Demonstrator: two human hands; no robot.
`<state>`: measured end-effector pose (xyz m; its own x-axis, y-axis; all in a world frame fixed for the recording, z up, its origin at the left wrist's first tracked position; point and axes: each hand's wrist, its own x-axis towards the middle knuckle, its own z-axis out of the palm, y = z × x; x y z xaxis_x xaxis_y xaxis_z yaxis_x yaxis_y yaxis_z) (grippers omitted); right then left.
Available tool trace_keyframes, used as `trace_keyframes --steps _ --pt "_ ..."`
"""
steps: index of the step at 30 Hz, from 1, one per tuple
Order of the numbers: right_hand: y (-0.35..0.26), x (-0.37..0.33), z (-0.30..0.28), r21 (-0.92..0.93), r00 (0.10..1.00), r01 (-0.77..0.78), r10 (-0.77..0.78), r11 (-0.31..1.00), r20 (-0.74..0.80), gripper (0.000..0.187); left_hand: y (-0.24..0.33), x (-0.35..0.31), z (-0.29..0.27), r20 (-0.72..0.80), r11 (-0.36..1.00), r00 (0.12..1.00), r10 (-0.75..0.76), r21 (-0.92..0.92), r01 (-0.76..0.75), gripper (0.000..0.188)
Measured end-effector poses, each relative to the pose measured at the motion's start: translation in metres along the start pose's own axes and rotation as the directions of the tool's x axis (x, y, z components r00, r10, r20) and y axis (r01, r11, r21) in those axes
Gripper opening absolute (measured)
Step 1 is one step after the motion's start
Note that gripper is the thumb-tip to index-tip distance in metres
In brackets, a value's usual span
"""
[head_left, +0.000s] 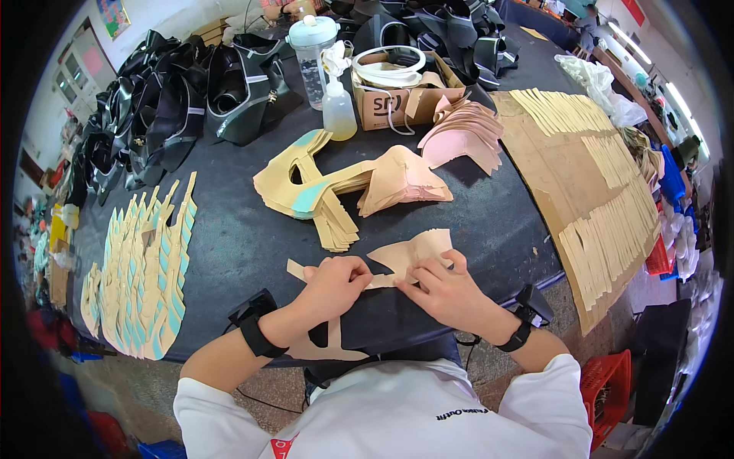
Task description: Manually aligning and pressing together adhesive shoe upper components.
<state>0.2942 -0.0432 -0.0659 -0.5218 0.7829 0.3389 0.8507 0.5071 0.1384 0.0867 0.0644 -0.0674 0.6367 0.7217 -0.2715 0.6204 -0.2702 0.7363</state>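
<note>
At the near edge of the dark table, my left hand (pixel 336 283) is closed in a pinch on a beige cut-out strap piece (pixel 334 336), part of which hangs toward my lap. My right hand (pixel 440 284) pinches a wider, curved beige shoe lining piece (pixel 413 249) where its narrow end meets the strap. Fingertips of both hands are close together at this join; the exact overlap is partly hidden. Just beyond lie a stack of beige strap pieces (pixel 306 187) with light blue patches and a pile of curved lining pieces (pixel 405 180), touching each other.
Rows of blue-marked beige pieces (pixel 149 275) lie at left. A cardboard sheet (pixel 550 183) at right carries many thin beige strips (pixel 608 245). Black shoe uppers (pixel 245 88), a glue bottle (pixel 339 111), a clear jug (pixel 312 65), a carton (pixel 386 107) and pinkish pieces (pixel 462 138) stand farther back.
</note>
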Motion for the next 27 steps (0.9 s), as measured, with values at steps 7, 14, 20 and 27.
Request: trace_keyframes --steps 7,14,20,27 --pt "-0.005 0.0 -0.006 -0.013 1.0 0.009 -0.009 1.0 0.029 0.032 0.012 0.0 -0.001 -0.01 0.981 0.999 0.048 0.191 -0.046 0.014" --pt "-0.007 0.0 -0.006 0.018 0.999 -0.026 0.025 1.0 0.027 0.031 0.013 0.003 -0.001 -0.016 0.977 1.0 0.008 0.215 -0.004 0.013" --pt "-0.008 0.005 -0.001 0.105 0.999 -0.018 0.014 0.994 0.03 0.027 0.014 0.004 -0.001 0.01 0.968 1.0 0.011 0.251 -0.013 0.014" --pt "-0.016 0.015 0.008 0.198 0.988 -0.149 0.155 0.969 -0.015 0.022 0.014 0.009 -0.001 0.046 0.962 0.999 -0.007 0.273 -0.006 0.015"
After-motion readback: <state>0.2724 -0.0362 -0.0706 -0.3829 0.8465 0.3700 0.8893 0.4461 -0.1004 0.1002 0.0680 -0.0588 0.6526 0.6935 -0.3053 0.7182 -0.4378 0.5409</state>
